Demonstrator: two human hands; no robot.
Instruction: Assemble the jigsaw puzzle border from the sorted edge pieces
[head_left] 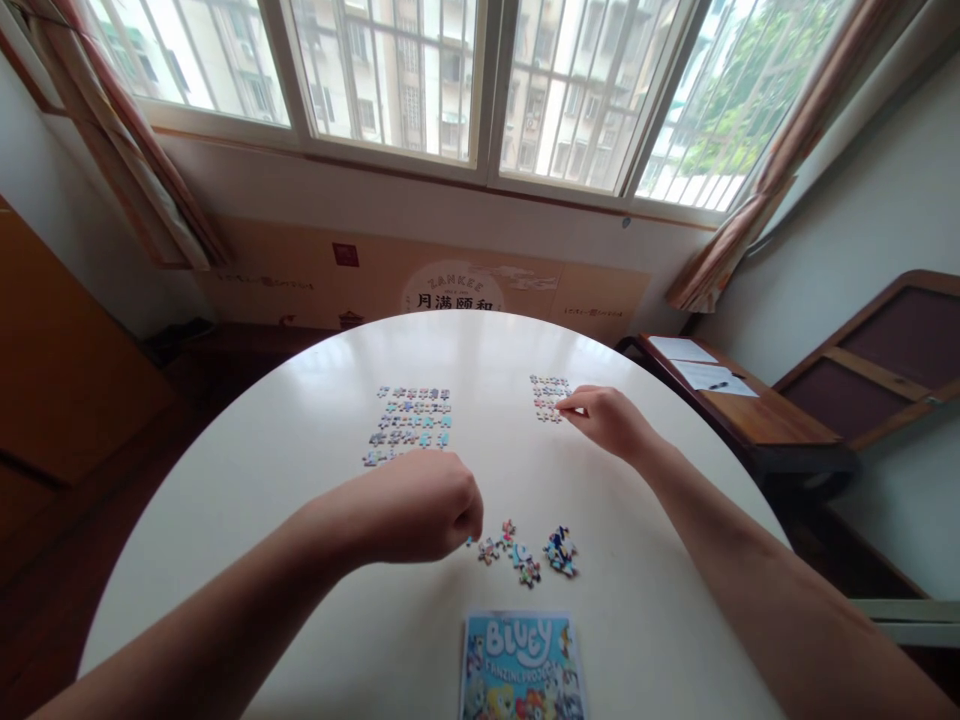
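Note:
My left hand [424, 508] hovers over the middle of the white table, its fingers curled and mostly turned from view. A small blue bit of a puzzle piece [469, 541] peeks out by its fingertips; whether it is gripped or lies below cannot be told. Farther right, my right hand [607, 420] pinches a jigsaw puzzle piece [561, 406] at the edge of a small block of puzzle pieces [550, 392] laid in rows. A larger block of rowed pieces [414, 408] lies left of centre, its nearest row partly behind my left hand. Loose pieces [508, 545] and a darker cluster [561, 551] lie nearer me.
A picture sheet reading "Bluey" [521, 665] lies near the front of the round white table [300, 560]. Beyond stand a printed cardboard panel [525, 290] and barred windows. On the right is a wooden desk [780, 415] with papers and a pen.

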